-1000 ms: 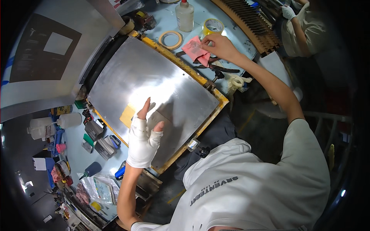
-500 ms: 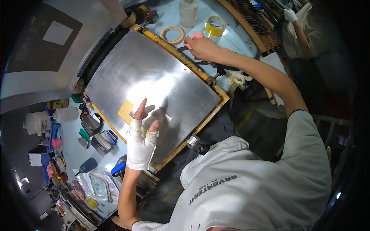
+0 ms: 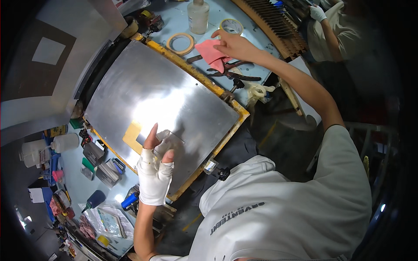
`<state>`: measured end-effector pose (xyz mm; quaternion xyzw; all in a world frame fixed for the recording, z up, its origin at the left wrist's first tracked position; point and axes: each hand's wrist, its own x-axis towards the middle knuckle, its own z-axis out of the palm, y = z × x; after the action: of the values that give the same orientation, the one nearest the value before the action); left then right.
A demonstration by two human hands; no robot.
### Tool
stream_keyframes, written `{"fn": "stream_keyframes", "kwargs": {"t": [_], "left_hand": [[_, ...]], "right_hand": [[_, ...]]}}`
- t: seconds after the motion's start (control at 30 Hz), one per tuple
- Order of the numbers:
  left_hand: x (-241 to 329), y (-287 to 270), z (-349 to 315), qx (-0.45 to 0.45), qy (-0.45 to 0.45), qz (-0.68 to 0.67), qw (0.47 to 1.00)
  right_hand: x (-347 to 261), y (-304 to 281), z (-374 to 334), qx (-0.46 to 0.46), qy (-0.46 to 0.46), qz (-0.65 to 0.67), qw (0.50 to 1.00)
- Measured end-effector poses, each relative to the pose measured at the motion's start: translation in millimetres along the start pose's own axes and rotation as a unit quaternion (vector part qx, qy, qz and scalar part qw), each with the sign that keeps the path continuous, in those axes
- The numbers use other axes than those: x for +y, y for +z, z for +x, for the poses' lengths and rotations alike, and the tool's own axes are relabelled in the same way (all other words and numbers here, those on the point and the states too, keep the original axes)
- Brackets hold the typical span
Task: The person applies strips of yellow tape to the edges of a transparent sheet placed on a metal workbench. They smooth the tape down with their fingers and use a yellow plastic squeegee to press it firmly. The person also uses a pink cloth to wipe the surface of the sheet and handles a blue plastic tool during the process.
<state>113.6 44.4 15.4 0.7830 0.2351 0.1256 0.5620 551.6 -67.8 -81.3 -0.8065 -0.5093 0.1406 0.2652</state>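
My left hand, in a white fingerless glove, is over the lower part of a shiny metal plate. Its thumb and forefinger are spread apart beside a thin, pale rectangular piece, partly hidden by the fingers. Close by on the plate is a yellowish patch. My bare right hand reaches across the far bench, fingers apart, at the edge of a crumpled pink cloth. Dark-handled pliers lie below that hand, and a flat dark blade-like tool pokes out beside the cloth.
A yellow frame with black knobs borders the plate. Tape rolls and a clear bottle stand on the far bench. Metal blocks, a dark squeeze bottle and bagged papers lie left. Another person's gloved hand is far right.
My right hand has opened from the pink cloth, which now lies spread on the bench beside the pliers. The whole view has shifted slightly; my left hand stays over the plate.
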Motion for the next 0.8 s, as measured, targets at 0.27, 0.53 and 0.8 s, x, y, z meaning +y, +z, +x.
{"fn": "stream_keyframes", "kwargs": {"t": [0.27, 0.53, 0.8], "left_hand": [[0, 4, -4, -0.006, -0.011, 0.007, 1.000], [-10, 6, -15, -0.020, -0.034, -0.038, 0.999], [-6, 0, -24, -0.008, -0.013, 0.008, 1.000]], "right_hand": [[-14, 35, 16, -0.084, -0.074, -0.191, 0.975], [1, 33, 22, -0.094, -0.060, -0.139, 0.984], [-7, 24, 8, -0.114, -0.058, -0.089, 0.988]]}}
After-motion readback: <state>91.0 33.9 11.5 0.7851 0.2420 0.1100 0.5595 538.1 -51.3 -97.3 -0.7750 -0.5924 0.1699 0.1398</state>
